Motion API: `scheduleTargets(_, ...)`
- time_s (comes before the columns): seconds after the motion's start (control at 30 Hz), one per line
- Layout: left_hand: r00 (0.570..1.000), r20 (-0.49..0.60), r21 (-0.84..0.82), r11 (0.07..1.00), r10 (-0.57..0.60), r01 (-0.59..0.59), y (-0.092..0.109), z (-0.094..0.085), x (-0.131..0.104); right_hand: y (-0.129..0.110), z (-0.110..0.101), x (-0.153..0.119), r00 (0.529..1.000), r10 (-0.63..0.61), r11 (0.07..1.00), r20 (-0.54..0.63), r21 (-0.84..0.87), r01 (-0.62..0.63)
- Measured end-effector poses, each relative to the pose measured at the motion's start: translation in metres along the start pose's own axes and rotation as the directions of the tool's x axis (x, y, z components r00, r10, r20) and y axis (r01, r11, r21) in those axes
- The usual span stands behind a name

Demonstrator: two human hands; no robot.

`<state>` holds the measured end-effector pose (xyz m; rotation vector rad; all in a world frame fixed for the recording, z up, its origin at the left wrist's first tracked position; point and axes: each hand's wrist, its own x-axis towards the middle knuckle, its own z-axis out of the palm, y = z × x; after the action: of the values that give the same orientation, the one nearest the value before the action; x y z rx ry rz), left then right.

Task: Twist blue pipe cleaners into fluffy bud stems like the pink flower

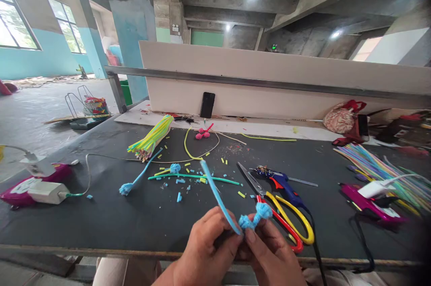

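The person's left hand (210, 243) pinches the lower end of a blue stem (217, 196) between thumb and fingers, above the near edge of the dark, smooth table (107, 223). The stem's long axis slants away from the person and leftward; it is slim, straight and soft-looking. The right hand (274, 252) grips a knobbed blue piece (263, 211) just beside that lower end, its axis running crosswise and rising to the right, with two fuzzy, rounded lumps. Whether stem and piece are joined cannot be told.

Just beyond the right hand lie metal scissors (256, 182) with looped red and yellow handles, blades pointing away and left, and a blue plastic glue gun (289, 189). Farther left lie a blue-headed stem (136, 176), scattered short clippings (180, 181) and a yellow-green bundle (155, 135) of fuzzy stems. A flat black phone (207, 105) leans against the pale board (269, 97) behind.
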<state>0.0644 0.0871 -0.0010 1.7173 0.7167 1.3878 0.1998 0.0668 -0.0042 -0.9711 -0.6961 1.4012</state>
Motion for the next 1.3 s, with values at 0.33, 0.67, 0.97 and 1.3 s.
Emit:
scheduleTargets(0.33,0.958,-0.048,-0.436,0.868,-0.284,0.236,-0.009,0.018,-0.010,-0.003,-0.003,-0.007,1.000,0.024,1.000,-0.005,0.009,-0.024)
scheduleTargets(0.67,0.879,0.041,-0.640,0.663,-0.474,0.388,0.002,0.017,-0.006,-0.014,0.004,-0.014,1.000,0.002,0.988,0.019,-0.156,0.001)
scheduleTargets(0.97,0.812,0.222,-0.722,0.469,-0.540,0.509,0.001,0.012,-0.005,-0.011,-0.005,-0.007,0.993,-0.013,0.979,0.121,-0.201,0.037)
scheduleTargets(1.3,0.744,0.310,-0.668,0.421,-0.592,0.614,-0.004,0.014,-0.007,-0.015,0.002,-0.006,0.994,0.033,0.995,0.104,-0.093,-0.023)
